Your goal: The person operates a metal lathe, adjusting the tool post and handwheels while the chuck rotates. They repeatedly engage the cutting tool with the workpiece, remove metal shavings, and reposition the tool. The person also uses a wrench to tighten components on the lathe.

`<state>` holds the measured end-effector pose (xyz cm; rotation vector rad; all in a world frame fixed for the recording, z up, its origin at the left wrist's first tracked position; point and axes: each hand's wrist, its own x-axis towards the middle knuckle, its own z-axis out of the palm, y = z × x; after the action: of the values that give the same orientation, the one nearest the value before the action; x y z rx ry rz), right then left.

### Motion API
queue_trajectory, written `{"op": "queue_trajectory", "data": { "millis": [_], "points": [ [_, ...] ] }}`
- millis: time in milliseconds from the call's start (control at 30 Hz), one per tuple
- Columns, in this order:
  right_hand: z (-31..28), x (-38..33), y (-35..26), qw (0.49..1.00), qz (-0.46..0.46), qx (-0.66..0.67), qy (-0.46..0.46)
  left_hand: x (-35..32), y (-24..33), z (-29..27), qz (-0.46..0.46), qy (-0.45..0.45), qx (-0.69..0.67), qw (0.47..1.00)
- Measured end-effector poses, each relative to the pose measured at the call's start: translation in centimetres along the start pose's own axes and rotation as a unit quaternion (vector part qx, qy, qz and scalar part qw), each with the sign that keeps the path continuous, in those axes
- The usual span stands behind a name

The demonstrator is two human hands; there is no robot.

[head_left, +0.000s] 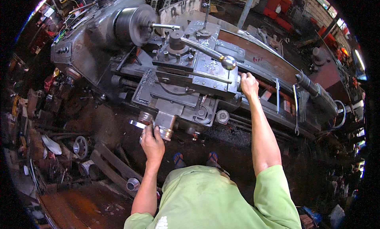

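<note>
A big grey lathe (95,35) fills the space before the worker, its long bed slanting away to the right. Behind it I see red machinery (275,9); off to the left, curved metal strips (114,161) lie on the dark floor, near the worker's feet. The blocky tailstock (322,98) sits toward the bed's far end, well apart from the carriage (168,98) in the middle. The round chuck (136,25) faces the tool post (177,47), which stands on the top slide (213,76).

At the carriage front is a silver handwheel (165,133), with the left hand (152,144) at it, thumb and fingers pinching its edge. The right hand (249,85) is at the right end of the top slide, fingers bent; what they close on is hidden, so I can't tell how firmly they hold.

A ball-ended lever (206,50) juts from the tool post over the slide, its knob just beside the right hand. Further right, a spanner (296,110) and a pale flat strip (277,96) lie across the bed, between carriage and tailstock. Shiny metal chips (213,65) speckle the slide.
</note>
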<state>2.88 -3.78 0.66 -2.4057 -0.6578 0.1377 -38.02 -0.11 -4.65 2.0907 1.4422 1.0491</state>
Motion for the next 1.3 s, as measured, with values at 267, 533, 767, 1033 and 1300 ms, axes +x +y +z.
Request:
{"op": "queue_trajectory", "data": {
  "millis": [267, 533, 767, 1033, 1300],
  "points": [
    [0.3, 0.4, -0.1, 0.999, 0.025, -0.018, 0.006, 0.2, 0.0, -0.1, -0.022, -0.020, -0.024, 0.999],
    [0.0, -0.3, -0.4, 1.000, 0.022, -0.017, 0.013, 0.3, -0.2, -0.2, -0.001, -0.019, -0.035, 0.999],
    [0.5, -0.2, 0.3, 0.999, 0.032, 0.000, 0.019, 0.4, -0.2, -1.0, 0.003, -0.047, -0.056, 0.997],
    [-1.5, -1.6, 1.2, 0.994, -0.049, -0.034, 0.096, 8.8, -1.1, -2.9, -0.057, -0.169, -0.093, 0.979],
    [-5.3, -7.1, 3.6, 0.977, -0.090, 0.036, 0.190, 11.2, 3.9, 5.3, -0.183, -0.245, -0.365, 0.879]
  ]
}}
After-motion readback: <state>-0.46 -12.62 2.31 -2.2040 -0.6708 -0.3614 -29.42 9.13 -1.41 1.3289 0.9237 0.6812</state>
